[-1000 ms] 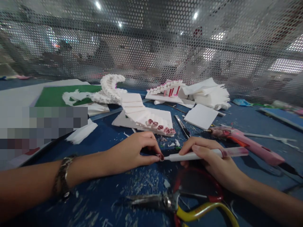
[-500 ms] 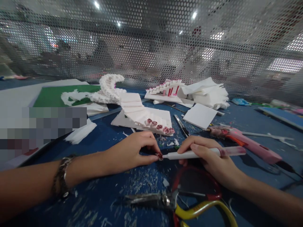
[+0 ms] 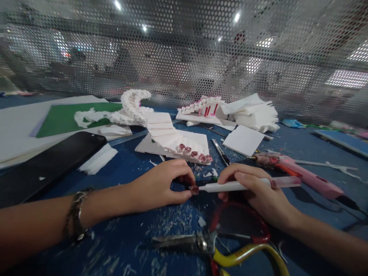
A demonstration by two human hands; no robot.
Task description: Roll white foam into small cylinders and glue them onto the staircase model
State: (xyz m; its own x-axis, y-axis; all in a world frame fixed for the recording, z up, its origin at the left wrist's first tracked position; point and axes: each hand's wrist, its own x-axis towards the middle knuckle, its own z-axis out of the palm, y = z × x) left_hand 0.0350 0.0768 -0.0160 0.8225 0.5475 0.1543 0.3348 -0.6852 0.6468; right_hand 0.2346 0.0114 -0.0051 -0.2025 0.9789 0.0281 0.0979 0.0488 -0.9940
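Between the thumb and fingertips of my left hand (image 3: 169,182) is pinched a small round piece (image 3: 194,190) with a dark red swirl on its face. My right hand (image 3: 255,188) grips a white marker pen (image 3: 230,186) with a see-through pinkish rear end; its tip points left and touches or nearly touches the small piece. Behind my hands stands a white stepped paper model (image 3: 163,130) on a white base. Several similar red-faced round pieces (image 3: 194,155) line its lower front edge.
Scissors (image 3: 201,242) with red and yellow handles lie near me. To the right are a pink hot glue gun (image 3: 310,176) and a craft knife (image 3: 220,151). A black phone (image 3: 57,161) lies left. White models and paper stacks (image 3: 250,113) stand before a perforated metal screen (image 3: 184,57).
My right hand and the marker have shifted very slightly right. The left hand still pinches the small piece, whose red face now shows more. The phone, blurred out before, is now visible.
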